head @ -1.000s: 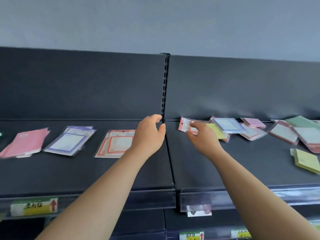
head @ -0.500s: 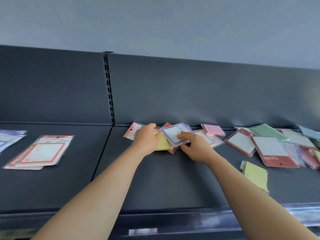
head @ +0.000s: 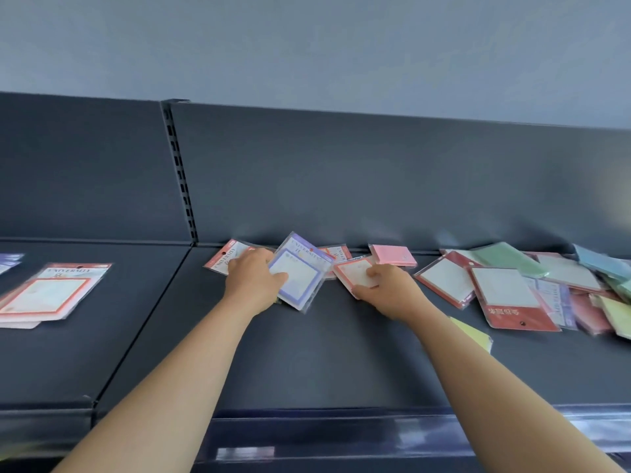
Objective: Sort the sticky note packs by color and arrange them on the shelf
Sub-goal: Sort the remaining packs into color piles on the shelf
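1. The purple-bordered pack (head: 298, 273), clear-wrapped with a white centre, lies tilted at the far middle of the shelf (head: 341, 356). The left hand (head: 254, 281) grips it, thumb on top.
2. Just to its right, the right hand (head: 387, 290) curls its fingers onto a red-bordered pack (head: 353, 271).
3. Half a second ago the right hand held the purple-bordered pack. The left hand has it now, and the right has shifted to the red-bordered one.
4. A mixed heap (head: 546, 285) of red, green, blue and yellow packs spreads to the right. An orange-bordered pack (head: 51, 295) lies well to the left.
5. The shelf and back panel (head: 341, 182) are dark grey, and the wall (head: 307, 46) above is pale grey-blue.
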`<state>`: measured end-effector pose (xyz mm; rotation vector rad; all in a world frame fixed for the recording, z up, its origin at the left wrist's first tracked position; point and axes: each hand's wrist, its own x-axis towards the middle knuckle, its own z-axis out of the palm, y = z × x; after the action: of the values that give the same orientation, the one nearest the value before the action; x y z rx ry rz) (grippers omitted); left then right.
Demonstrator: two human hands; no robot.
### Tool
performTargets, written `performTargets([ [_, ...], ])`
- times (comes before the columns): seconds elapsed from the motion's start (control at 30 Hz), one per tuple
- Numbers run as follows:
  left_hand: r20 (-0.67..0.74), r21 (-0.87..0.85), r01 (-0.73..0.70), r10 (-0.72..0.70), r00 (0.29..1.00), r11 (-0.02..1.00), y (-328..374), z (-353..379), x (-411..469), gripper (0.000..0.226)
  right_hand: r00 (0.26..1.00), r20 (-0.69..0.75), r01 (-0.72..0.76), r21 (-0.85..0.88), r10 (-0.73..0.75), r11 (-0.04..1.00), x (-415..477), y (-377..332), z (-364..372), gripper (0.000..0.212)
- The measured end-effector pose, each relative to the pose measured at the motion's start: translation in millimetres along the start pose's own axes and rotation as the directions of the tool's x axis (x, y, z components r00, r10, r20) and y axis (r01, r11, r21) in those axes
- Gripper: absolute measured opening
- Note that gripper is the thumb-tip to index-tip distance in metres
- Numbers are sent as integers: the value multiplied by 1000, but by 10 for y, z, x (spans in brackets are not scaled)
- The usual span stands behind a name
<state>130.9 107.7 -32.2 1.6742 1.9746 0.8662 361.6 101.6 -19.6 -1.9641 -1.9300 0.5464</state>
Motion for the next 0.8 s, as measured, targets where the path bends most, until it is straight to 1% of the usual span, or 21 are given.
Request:
performTargets([
  [0.03, -10, -36, 10, -10, 1000, 999, 8, -16, -31, 17, 1000, -5, -8, 5, 8, 1000, -8, 6, 1, 56],
  [0.13, -55, -46, 65, -67, 996, 997, 13, -62, -117, 21, 999, -34, -23, 21, 24, 1000, -20, 36, 23, 77],
  [0.2, -99, -71, 79, -86, 991, 994, 0, -85, -177, 23, 999, -34, -22, 7, 23, 1000, -41, 35, 61, 81],
  [0.27, -122, -105, 63, -75, 990, 993, 14, -119, -262, 26, 999, -40, -17, 18, 18, 1000, -76, 7, 60, 74],
  [0.33, -112, -184, 68, -89, 990, 981, 21, -138, -326, 30, 999, -54, -2, -12, 2, 1000, -132, -34, 34, 61],
  [0.4, -109, -256, 65, -95, 989, 965, 17, -142, -375, 29, 994, -105, 16, -54, -22, 998, -168, -47, 16, 40],
  [0.47, -108, -327, 64, -105, 989, 943, 2, -160, -418, 29, 982, -174, 72, -18, -75, 997, -168, -50, -5, 14],
  [0.5, -97, -360, 76, -118, 988, 930, -20, -174, -435, 29, 976, -194, 104, 23, -98, 994, -164, -54, -21, 12],
  [0.57, -80, -392, 111, -154, 985, 913, -94, -206, -448, 28, 971, -189, 170, 102, -149, 980, -169, -88, -48, 16],
  [0.63, -94, -371, 141, -189, 978, 918, -182, -263, -450, 26, 963, -171, 233, 134, -209, 963, -176, -121, -36, 16],
  [0.67, -107, -338, 153, -200, 974, 929, -229, -292, -448, 24, 954, -178, 267, 127, -243, 955, -176, -129, -5, 18],
  [0.73, -139, -248, 174, -213, 967, 953, -306, -350, -453, 20, 928, -231, 314, 55, -294, 948, -157, -129, 74, 25],
  [0.8, -162, -136, 216, -236, 958, 967, -342, -384, -463, 14, 923, -271, 284, 1, -274, 959, -153, -159, 88, 30],
])
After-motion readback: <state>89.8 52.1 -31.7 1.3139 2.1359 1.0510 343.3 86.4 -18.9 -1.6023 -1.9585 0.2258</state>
